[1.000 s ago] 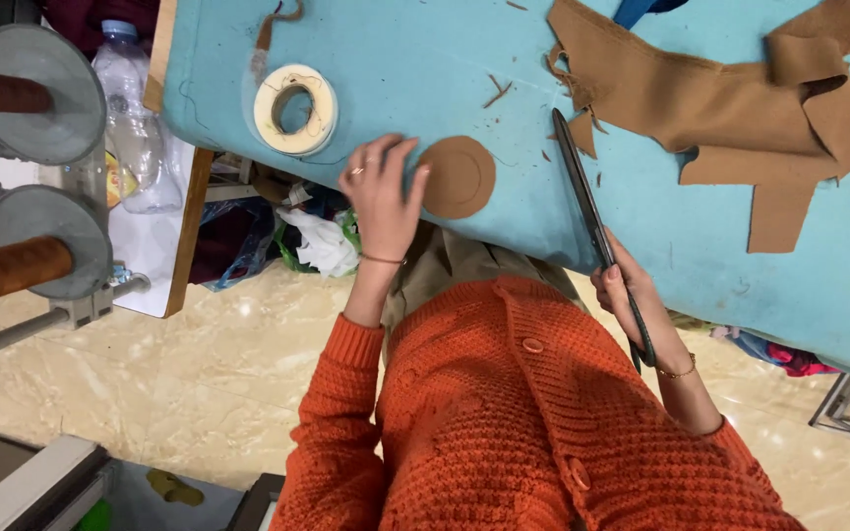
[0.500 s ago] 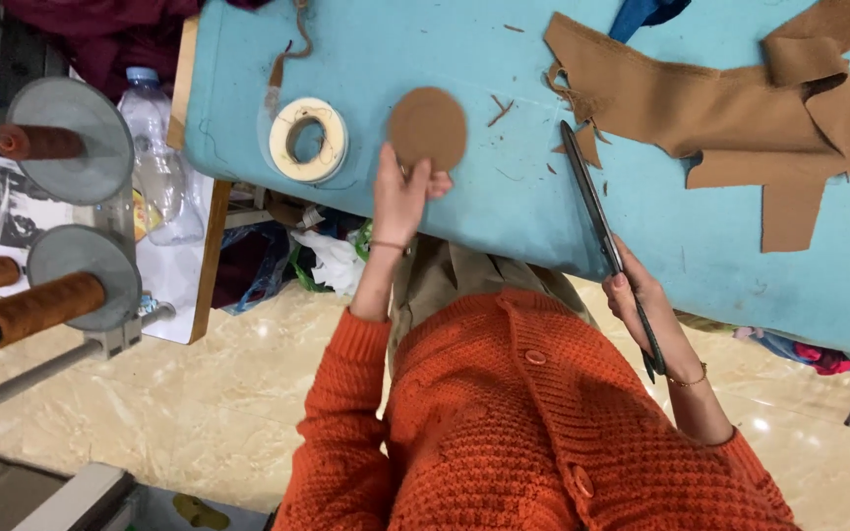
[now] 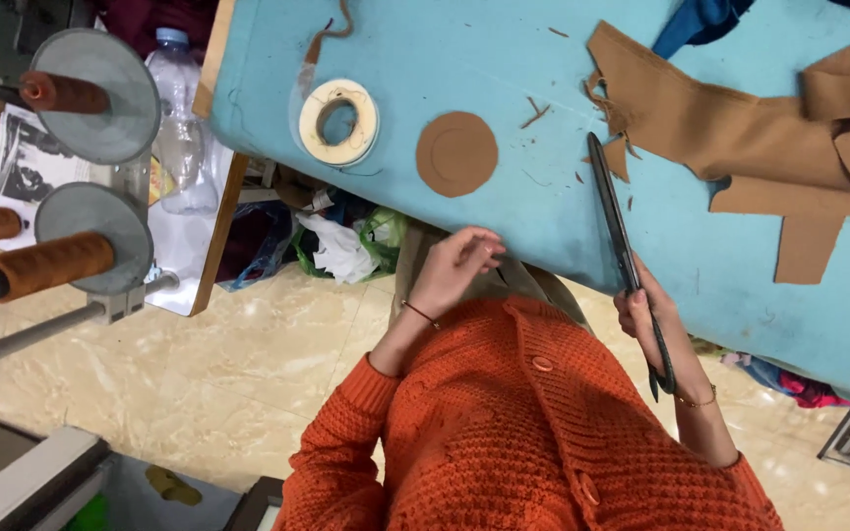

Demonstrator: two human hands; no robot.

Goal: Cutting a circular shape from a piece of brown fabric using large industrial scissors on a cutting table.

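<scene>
Grey metal discs carrying brown thread spools (image 3: 41, 265) stand far left, beside a clear plastic bottle (image 3: 177, 128). On the blue table (image 3: 464, 59) lie a cream tape roll (image 3: 338, 121) and a flat round brown felt disc (image 3: 456, 153). Just below, the left hand (image 3: 455, 267) hovers empty, fingers loosely curled. The right hand (image 3: 646, 315) seems clamped around long black scissors (image 3: 625, 251), near tan fabric offcuts (image 3: 750, 128).

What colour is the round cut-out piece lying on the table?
The round piece is brown, lying on the light blue table; the head view shows it.

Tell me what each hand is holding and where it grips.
The right hand holds long black scissors by the handle end. The left hand holds nothing.
</scene>
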